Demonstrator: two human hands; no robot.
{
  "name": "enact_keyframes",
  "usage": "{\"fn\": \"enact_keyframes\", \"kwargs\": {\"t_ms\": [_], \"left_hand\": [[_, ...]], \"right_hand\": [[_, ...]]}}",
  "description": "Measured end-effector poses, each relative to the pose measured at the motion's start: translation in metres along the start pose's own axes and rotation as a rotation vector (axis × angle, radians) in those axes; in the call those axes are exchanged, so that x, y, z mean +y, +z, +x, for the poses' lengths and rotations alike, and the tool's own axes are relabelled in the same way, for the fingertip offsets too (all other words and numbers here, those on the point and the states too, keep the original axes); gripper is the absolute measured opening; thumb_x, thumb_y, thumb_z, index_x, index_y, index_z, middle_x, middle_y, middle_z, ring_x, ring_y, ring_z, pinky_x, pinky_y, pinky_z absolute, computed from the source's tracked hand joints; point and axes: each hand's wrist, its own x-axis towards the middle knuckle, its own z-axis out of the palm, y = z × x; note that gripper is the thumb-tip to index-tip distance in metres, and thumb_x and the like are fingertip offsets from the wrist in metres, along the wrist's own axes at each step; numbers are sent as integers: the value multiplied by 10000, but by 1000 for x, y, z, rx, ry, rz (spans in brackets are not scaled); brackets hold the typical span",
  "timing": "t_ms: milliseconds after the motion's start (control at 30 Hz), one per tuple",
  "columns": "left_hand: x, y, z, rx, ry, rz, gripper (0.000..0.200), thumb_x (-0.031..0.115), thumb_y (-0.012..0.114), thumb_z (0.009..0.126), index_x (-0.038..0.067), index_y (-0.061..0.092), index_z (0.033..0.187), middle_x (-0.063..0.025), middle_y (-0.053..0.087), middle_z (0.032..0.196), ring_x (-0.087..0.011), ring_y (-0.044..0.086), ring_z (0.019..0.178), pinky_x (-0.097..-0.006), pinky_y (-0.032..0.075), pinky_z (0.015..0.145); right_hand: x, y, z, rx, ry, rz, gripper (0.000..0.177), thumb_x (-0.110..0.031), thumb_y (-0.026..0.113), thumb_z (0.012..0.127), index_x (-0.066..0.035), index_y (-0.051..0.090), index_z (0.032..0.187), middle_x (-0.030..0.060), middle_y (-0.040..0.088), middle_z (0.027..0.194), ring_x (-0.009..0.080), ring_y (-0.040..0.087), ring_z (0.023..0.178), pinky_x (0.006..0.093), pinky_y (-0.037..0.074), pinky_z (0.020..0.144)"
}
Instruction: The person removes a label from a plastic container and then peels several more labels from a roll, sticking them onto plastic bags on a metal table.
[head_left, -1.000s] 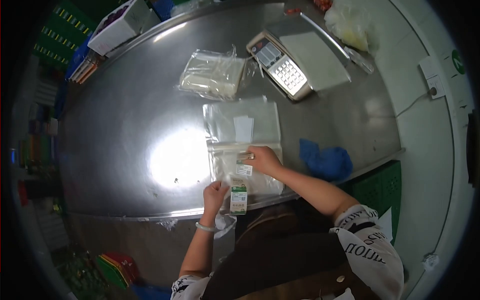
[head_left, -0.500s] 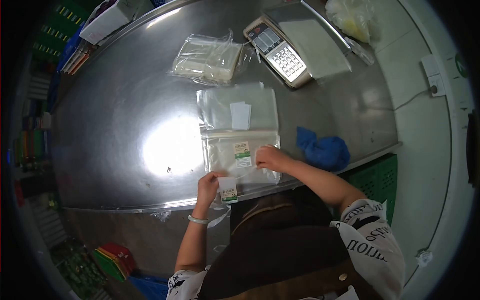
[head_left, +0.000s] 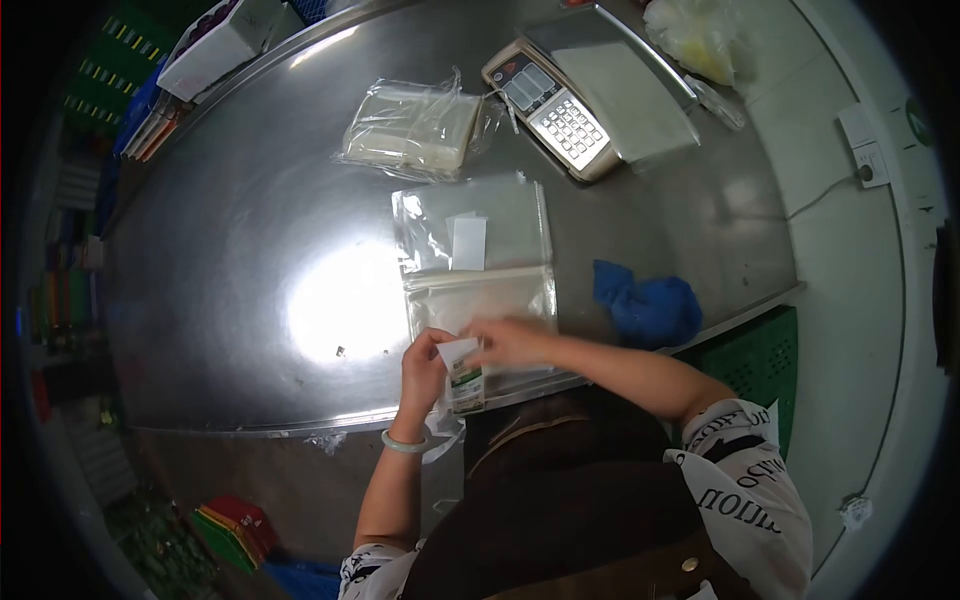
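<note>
My left hand is closed on a printed label with a white upper part and green bands, held at the table's front edge. My right hand is smeared by motion. Its fingertips are close to the top of that label; whether they grip it I cannot make out. Beneath and behind the hands lie clear plastic bags, flat on the metal table. Two small white paper pieces rest overlapping on their upper part.
A wrapped pack of clear bags lies farther back. Right of it stands a scale with a keypad. A blue plastic bundle sits near the right edge, a knotted clear bag at the back right. A white box is at back left.
My right hand has moved left from the bag to the label in my left hand. The label that lay on the bag no longer shows there. The white papers have shifted slightly.
</note>
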Motion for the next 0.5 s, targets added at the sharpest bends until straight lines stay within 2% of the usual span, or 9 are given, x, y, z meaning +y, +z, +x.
{"fn": "enact_keyframes", "kwargs": {"t_ms": [33, 100, 133, 167, 267, 300, 400, 500], "left_hand": [[-7, 4, 2, 26, 63, 31, 28, -12, 558, 860, 10, 574, 855, -34, 590, 714, -70, 542, 671, -233, 444, 601], [-14, -7, 3, 23, -27, 245, 91, 55, 571, 872, 0, 563, 801, -52, 544, 623, -74, 497, 597, -262, 414, 540], [-20, -14, 0, 18, -82, 353, 142, 89, 578, 878, -5, 558, 774, -60, 521, 577, -76, 474, 560, -277, 399, 509], [-29, -18, 0, 74, 27, 390, 282, 174, 594, 881, -26, 521, 697, -96, 456, 512, -108, 406, 492, -324, 353, 464], [-30, -24, -8, 118, -150, 585, 298, 175, 615, 863, -33, 518, 672, -122, 453, 528, -114, 393, 504, -329, 355, 476], [-48, -30, -7, 167, -1, 592, 273, 143, 629, 848, -38, 535, 667, -76, 496, 527, -106, 402, 507, -320, 353, 477], [-85, -25, -1, 316, 47, 166, 248, 97, 626, 833, -33, 542, 638, -37, 565, 582, -100, 453, 530, -288, 387, 508], [-86, -39, 0, 253, -245, 150, 89, -10, 575, 826, -7, 592, 739, -46, 656, 769, -96, 583, 694, -220, 455, 608]], "right_hand": [[1, 3, 3, -58, 54, 62, 239, -231, 632, 877, -47, 616, 1029, 103, 664, 794, 174, 646, 707, 307, 489, 639], [9, 13, 9, -184, 162, 193, 224, -234, 638, 874, -44, 646, 993, 106, 654, 740, 164, 645, 664, 285, 491, 632], [9, 12, 9, -89, 146, 196, 224, -235, 647, 859, -52, 652, 988, 109, 658, 722, 198, 646, 647, 309, 491, 620], [9, 4, 11, 10, 132, 197, 225, -236, 656, 844, -60, 657, 982, 113, 661, 704, 231, 646, 629, 334, 491, 608], [22, -6, 26, 266, 144, 153, 227, -238, 663, 818, -71, 659, 972, 123, 666, 713, 280, 649, 635, 373, 496, 604], [31, -3, 31, 341, 155, 128, 227, -238, 662, 813, -73, 657, 970, 127, 666, 727, 287, 651, 647, 379, 499, 608], [68, 13, 41, 258, 27, -472, 224, -254, 661, 796, -70, 638, 922, 124, 656, 723, 308, 654, 673, 413, 504, 614], [59, -4, 45, 231, 186, -527, 275, -277, 673, 755, -68, 576, 906, 155, 638, 741, 362, 628, 725, 469, 481, 635]]}}
